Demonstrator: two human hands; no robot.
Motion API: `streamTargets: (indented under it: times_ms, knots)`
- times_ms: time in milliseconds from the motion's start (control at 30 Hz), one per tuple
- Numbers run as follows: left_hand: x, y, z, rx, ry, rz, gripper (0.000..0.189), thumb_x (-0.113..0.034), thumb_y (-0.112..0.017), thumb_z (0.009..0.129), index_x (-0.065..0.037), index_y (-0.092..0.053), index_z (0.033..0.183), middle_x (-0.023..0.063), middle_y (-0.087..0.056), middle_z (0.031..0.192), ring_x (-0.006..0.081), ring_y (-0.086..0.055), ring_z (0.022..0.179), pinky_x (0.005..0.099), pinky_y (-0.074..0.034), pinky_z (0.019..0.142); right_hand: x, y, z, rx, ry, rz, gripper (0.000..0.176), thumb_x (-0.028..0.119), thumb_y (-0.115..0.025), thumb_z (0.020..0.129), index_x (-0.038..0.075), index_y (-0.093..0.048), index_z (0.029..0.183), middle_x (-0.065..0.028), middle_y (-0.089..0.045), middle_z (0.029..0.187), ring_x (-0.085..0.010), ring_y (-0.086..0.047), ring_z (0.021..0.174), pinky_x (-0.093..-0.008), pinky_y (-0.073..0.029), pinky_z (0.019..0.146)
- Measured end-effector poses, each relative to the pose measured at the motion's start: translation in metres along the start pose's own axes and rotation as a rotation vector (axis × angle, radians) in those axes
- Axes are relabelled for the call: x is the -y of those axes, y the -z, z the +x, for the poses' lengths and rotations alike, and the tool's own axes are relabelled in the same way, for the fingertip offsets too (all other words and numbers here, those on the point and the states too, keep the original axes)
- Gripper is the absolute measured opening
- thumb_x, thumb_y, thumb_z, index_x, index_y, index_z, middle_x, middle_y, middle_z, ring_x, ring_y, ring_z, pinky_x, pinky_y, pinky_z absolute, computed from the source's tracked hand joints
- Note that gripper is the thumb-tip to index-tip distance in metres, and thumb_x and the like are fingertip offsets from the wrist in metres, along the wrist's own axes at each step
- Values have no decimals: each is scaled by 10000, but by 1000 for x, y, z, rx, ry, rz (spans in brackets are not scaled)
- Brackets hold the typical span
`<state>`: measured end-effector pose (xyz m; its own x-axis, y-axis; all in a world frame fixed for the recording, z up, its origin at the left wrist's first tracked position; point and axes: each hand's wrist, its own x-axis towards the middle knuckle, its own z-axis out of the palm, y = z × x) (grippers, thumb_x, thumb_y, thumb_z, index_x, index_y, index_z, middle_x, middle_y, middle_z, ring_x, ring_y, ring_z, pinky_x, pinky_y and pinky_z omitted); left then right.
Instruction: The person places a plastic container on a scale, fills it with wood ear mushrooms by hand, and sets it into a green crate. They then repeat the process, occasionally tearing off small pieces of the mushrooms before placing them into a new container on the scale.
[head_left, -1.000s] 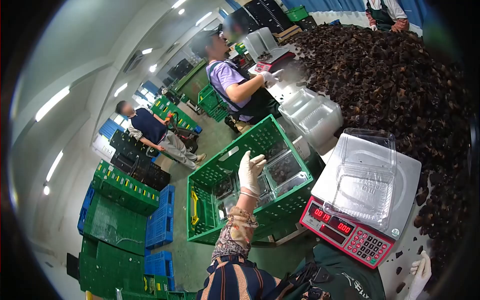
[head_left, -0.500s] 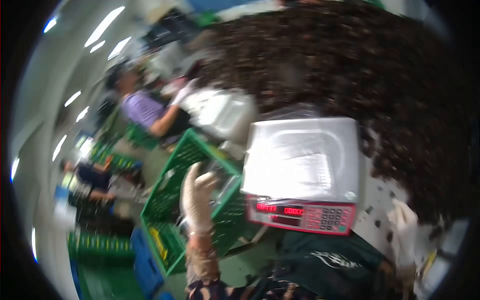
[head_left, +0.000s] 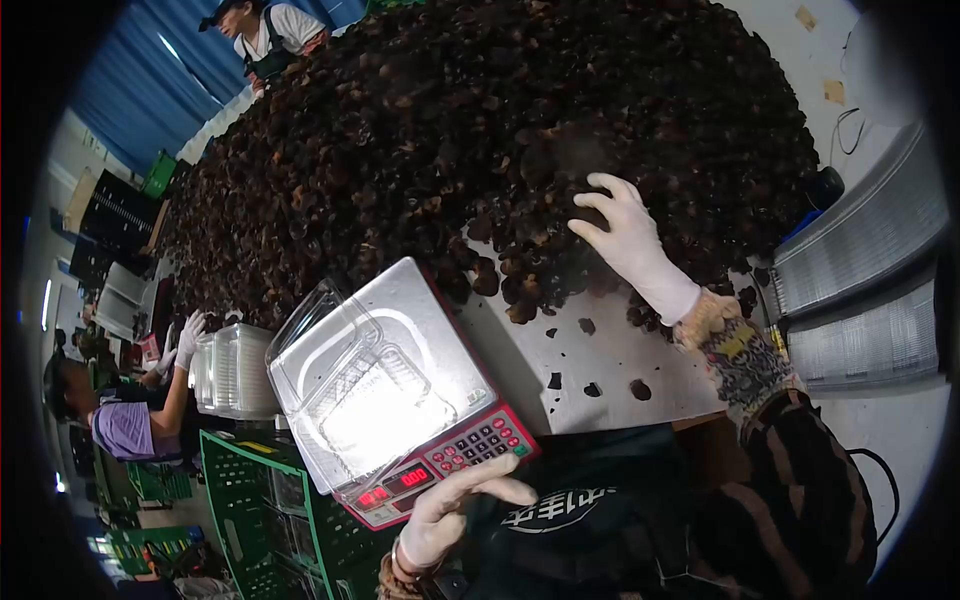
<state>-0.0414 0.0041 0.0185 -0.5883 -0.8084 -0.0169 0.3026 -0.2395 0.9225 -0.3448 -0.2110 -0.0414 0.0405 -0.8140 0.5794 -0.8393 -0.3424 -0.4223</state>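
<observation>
My right hand (head_left: 622,225), in a white glove, reaches over the near edge of a big heap of dark brown, wood-ear-like mushrooms (head_left: 400,150). Its fingers are spread and curved, with nothing between them. In front of the scale's keypad is my left hand (head_left: 450,510), also gloved, its fingers stretched out to the right and holding nothing. The digital scale (head_left: 440,320) has a steel top and a red front panel with lit digits. On its top lies a clear plastic container (head_left: 360,385), overhanging the left side.
Stacked clear containers (head_left: 235,370) stand left of the scale, above a green crate (head_left: 225,480). Stacks of clear trays (head_left: 850,260) are at the right. One co-worker (head_left: 130,420) sits at the left; another person (head_left: 270,40) is behind the heap. Loose scraps (head_left: 640,389) dot the table.
The view has swung round to the right. My left hand has gone from over the green crate to the scale's front; my right hand has moved from the table's near edge to the heap.
</observation>
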Motion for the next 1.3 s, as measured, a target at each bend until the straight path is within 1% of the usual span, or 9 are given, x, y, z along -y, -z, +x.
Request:
streamTargets:
  times_ms: [167,367,467,633,800,900,1033,1167,1300]
  knots:
    - [9,-12,35,158,189,-128,686,-415,-487,938,61,-301,1396,169,-578,1159,245,-521,1149,375,-320,1041,-4,-27,15,27,190,-146,142,152,-700,728,65,-658,832,-89,-533,1212,-291,-481,1150,-359,-439,920]
    - [37,-20,48,117,289,-157,682,-463,-460,931,51,-357,1366,170,-588,1120,247,-546,1097,384,-348,1011,30,57,9,61,-316,944,69,56,-620,869,25,-632,930,4,-622,998,-80,-561,860,-224,-462,722]
    - [60,-18,54,120,300,-241,637,-425,-441,952,43,-344,1373,166,-573,1142,242,-535,1107,385,-364,1004,17,30,-46,199,-398,836,46,56,-624,860,22,-630,891,8,-592,915,-69,-548,750,-218,-478,680]
    - [88,-21,67,46,318,-447,546,-344,-407,987,26,-333,1381,144,-573,1158,211,-555,1081,336,-410,981,-6,25,-97,309,-966,1116,127,77,-544,912,30,-629,994,-8,-597,924,-90,-555,820,-238,-473,716]
    - [98,-30,81,-36,387,-514,674,-507,-301,977,-18,-225,1434,157,-472,1292,230,-526,1125,353,-437,964,7,30,-117,297,-1165,1655,301,-47,-393,903,-77,-514,1177,-114,-589,1145,-170,-579,935,-244,-460,697]
    - [105,-31,89,-109,453,-739,719,-560,-242,963,-23,-206,1439,161,-469,1298,254,-505,1170,387,-456,958,44,45,-118,465,-1056,1290,200,17,-518,909,-12,-578,1098,-59,-611,1054,-157,-577,938,-275,-472,737]
    - [101,-36,88,-245,511,-881,707,-590,-209,950,-62,-287,1413,145,-535,1232,273,-575,1088,367,-543,823,68,63,-129,720,-235,893,98,35,-612,858,-11,-647,937,-95,-636,976,-190,-611,936,-299,-480,838]
    - [103,-29,78,-150,514,-903,459,-381,-406,975,-56,-483,1289,124,-604,1130,234,-618,1003,236,-540,670,44,51,-91,391,-84,718,142,50,-650,822,10,-650,959,-89,-627,1004,-203,-619,900,-304,-496,805]
    - [105,-32,72,-174,492,-792,380,-273,-461,955,-45,-524,1253,135,-582,1200,216,-599,1036,268,-523,768,8,16,-40,33,5,-57,180,82,-673,747,37,-645,919,-80,-578,1117,-268,-541,1048,-360,-465,849]
